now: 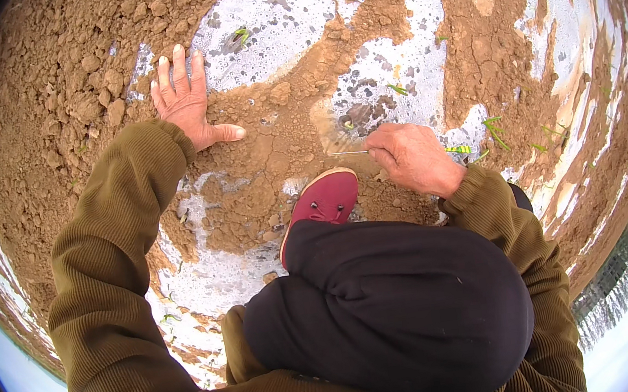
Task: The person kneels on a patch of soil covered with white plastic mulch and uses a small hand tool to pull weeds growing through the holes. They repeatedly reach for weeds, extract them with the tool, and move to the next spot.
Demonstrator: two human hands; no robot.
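Observation:
My left hand [183,103] lies on the brown soil with its fingers spread, holding nothing. Its fingertips reach the edge of a sheet of plastic mulch film [273,23] beaded with droplets. In my right hand [413,156] is a thin tool with a narrow metal shaft [347,153] and a yellow-green patterned handle [461,150]. The shaft points left, close to the soil, just beyond the toe of my shoe; whether its tip touches the ground I cannot tell. Small green seedlings [397,89] show in the film above my right hand, and more seedlings [496,133] stand to its right.
My maroon shoe [320,198] rests on the ground between my hands, below my bent knee [423,300] in dark trousers. Loose clods [85,104] lie at the left. Film strips [559,45] partly covered by soil run along the right. Trees [614,287] and buildings appear at the far right rim.

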